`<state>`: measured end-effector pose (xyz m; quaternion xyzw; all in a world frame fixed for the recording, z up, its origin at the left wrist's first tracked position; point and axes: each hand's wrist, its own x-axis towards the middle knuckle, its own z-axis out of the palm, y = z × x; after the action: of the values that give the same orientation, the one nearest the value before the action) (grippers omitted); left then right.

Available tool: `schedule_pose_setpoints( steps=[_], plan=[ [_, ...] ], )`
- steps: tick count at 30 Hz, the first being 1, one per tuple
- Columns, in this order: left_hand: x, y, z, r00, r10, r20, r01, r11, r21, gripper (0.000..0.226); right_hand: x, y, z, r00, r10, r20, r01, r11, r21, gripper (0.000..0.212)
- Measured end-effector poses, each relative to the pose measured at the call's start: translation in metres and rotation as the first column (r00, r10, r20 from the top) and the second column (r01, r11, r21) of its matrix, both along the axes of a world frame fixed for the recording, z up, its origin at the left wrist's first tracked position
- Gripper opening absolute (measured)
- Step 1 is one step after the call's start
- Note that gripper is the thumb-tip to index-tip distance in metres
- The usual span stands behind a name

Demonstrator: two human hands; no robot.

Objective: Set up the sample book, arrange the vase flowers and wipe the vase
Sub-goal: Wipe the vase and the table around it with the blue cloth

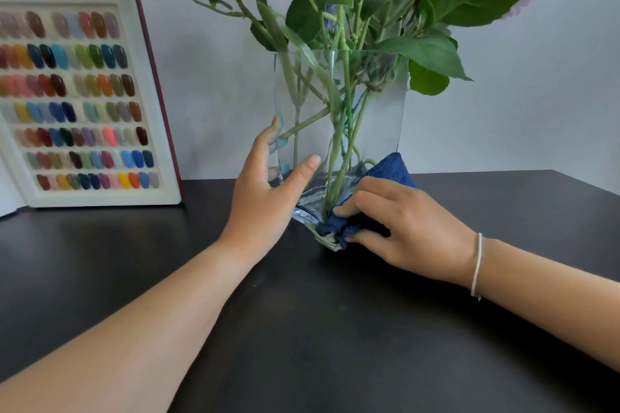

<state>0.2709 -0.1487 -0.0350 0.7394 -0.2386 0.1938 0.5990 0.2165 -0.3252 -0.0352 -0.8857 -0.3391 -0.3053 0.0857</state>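
Vase (369,117) | left hand (268,198) steadying | right hand (406,228) presses cloth (385,174), apparently

Vase (369,104): clear glass, smooth, glossy, faint streaks near base. Cloth (391,169): dark blue terry, matt, nubby pile, bunched at the vase's 5 o'clock corner. Table (302,329): dark, smooth, satin sheen. Sample book (144,84): matt white tray page, maroon cover edge; nail chips (77,57) glossy, plastic-looking. Bracelet (476,265): pale, fine; material unclear. Wall (214,84): matt.
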Motion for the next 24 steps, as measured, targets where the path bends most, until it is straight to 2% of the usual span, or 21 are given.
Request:
schedule_pose_setpoints(
  steps=[6,14,24],
  plan=[
    [-0.002,0.000,0.001,0.999,0.027,0.025,-0.028,0.999,0.045,0.099,0.001,-0.001,0.000,0.998,-0.054,-0.037,0.056,0.998,0.027,0.021],
    [0.000,-0.003,0.001,0.994,0.076,0.076,-0.082,0.994,0.076,0.092,0.005,-0.011,0.000,0.991,-0.099,-0.086,0.106,0.992,0.074,0.022],
    [0.001,-0.005,0.002,0.994,0.078,0.083,-0.083,0.995,0.063,0.090,0.030,-0.051,0.002,0.938,-0.310,-0.156,0.332,0.932,0.143,0.026]
  ],
)
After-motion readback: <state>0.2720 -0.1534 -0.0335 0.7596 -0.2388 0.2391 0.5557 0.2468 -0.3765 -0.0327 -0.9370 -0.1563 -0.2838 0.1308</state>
